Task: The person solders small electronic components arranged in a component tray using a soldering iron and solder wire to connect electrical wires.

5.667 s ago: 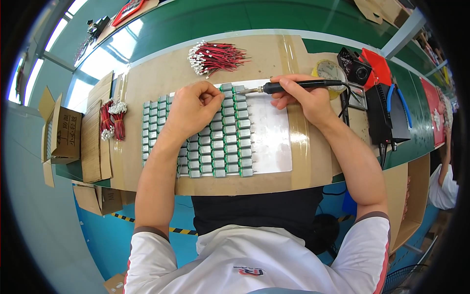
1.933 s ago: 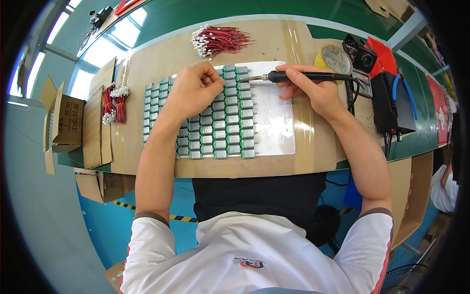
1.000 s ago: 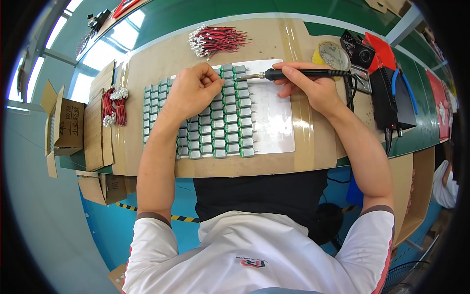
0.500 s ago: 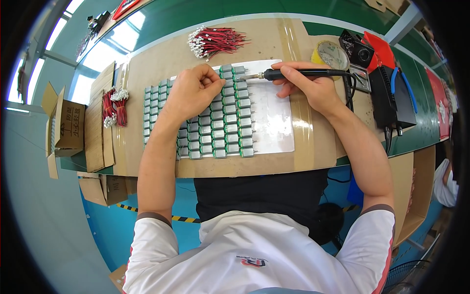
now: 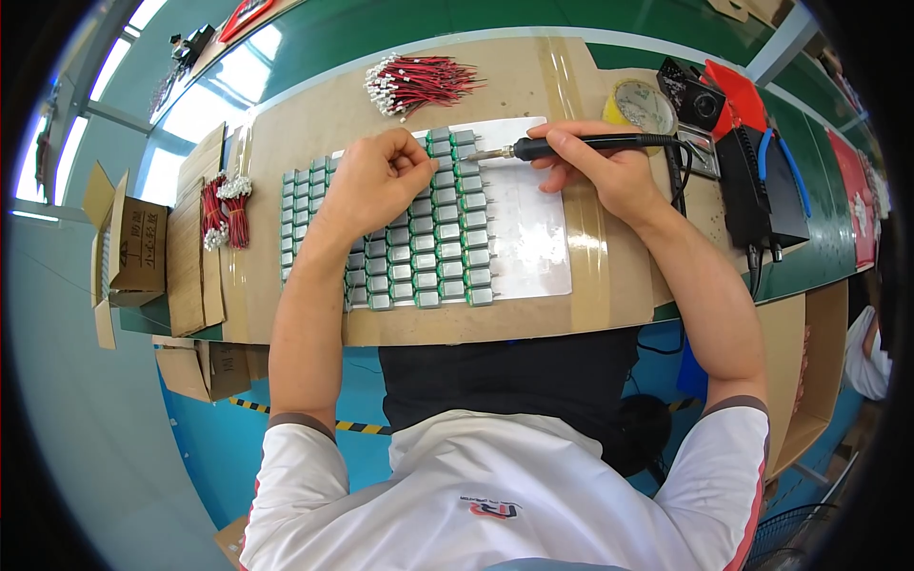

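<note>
Rows of small silver motors with green end pieces [image 5: 426,259] cover much of a white sheet [image 5: 533,238] on the bench. My right hand [image 5: 609,171] grips a soldering iron [image 5: 590,142] like a pen. Its metal tip points left and reaches the right-hand column of motors near the far end. Over the far part of the rows, my left hand [image 5: 381,181] is closed in a pinch, thumb against forefinger, just left of the tip. Whatever sits between those fingertips is too small to make out, and the hand hides some motors beneath it.
A heap of red and black wires with white connectors [image 5: 424,84] lies beyond the sheet. Tied wire bundles [image 5: 228,211] rest at the left by a cardboard box [image 5: 138,243]. At the right are a tape roll [image 5: 645,105], a black soldering station [image 5: 762,195] and blue-handled pliers [image 5: 785,171].
Almost nothing differs. The soldering iron's tip has shifted very slightly toward me, while my left hand keeps its pinch in nearly the same place.
</note>
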